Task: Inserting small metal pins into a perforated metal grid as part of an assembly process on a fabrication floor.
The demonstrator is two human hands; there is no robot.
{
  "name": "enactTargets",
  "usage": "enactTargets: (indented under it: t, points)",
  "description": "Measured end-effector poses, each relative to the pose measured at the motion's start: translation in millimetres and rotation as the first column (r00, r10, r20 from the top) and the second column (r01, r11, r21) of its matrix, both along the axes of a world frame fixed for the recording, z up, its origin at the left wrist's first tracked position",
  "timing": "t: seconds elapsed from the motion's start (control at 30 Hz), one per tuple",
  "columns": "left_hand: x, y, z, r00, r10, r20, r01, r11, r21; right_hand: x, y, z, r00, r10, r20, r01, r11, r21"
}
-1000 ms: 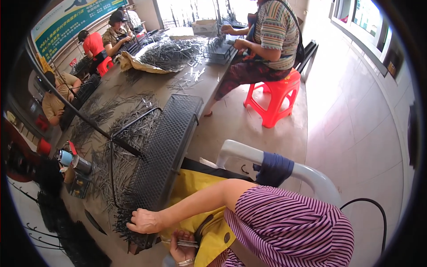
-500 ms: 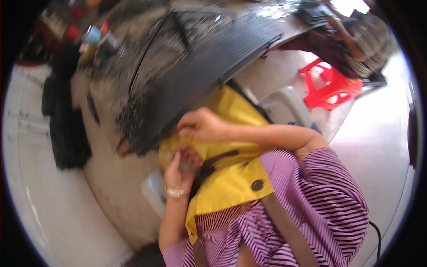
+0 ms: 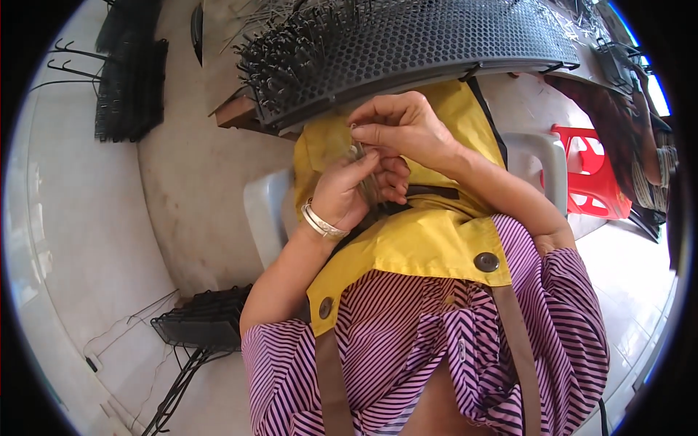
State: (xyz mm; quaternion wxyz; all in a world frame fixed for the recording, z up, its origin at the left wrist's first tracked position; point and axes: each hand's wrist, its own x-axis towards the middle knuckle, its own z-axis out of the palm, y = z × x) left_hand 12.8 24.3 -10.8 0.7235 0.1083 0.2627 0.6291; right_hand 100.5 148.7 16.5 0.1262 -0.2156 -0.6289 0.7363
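My left hand (image 3: 349,189), with a pale bracelet (image 3: 322,222) at the wrist, curls its fingers around a small bundle of thin metal pieces (image 3: 368,185), partly hidden and blurred. Just above it my right hand (image 3: 407,134) pinches thumb and forefinger together; a tiny tip shows there, too small to name. Both hands are over the yellow apron (image 3: 414,243) on my lap. Beyond them lies a black perforated tray (image 3: 436,40), its left end crowded with upright thin dark metal pieces (image 3: 283,69).
Stacked black racks (image 3: 134,87) with long hooks stand at the far left, and another black rack (image 3: 200,316) is at the lower left. A grey plastic seat (image 3: 265,211) shows beneath me. To the right are a red plastic stool (image 3: 592,178) and a seated person (image 3: 607,102).
My view has swung, so the tray now lies straighter across the top and the lower-left rack shows. My hands have come closer together, the right one now pinching above the left.
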Motion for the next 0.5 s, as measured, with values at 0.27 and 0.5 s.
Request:
enactTargets:
  t: [0.27, 0.5]
  points:
    - [1.3, 0.1, 5.0, 0.999, -0.038, -0.019, 0.036, 0.992, -0.124, 5.0, 4.9, -4.7, 0.996, -0.091, 0.026, 0.09, 0.996, 0.011]
    - [4.7, -0.6, 6.1, 0.998, -0.048, 0.045, 0.052, 0.994, -0.093, 7.1, 3.8, -2.7, 0.994, -0.1, -0.041, 0.096, 0.991, -0.094]
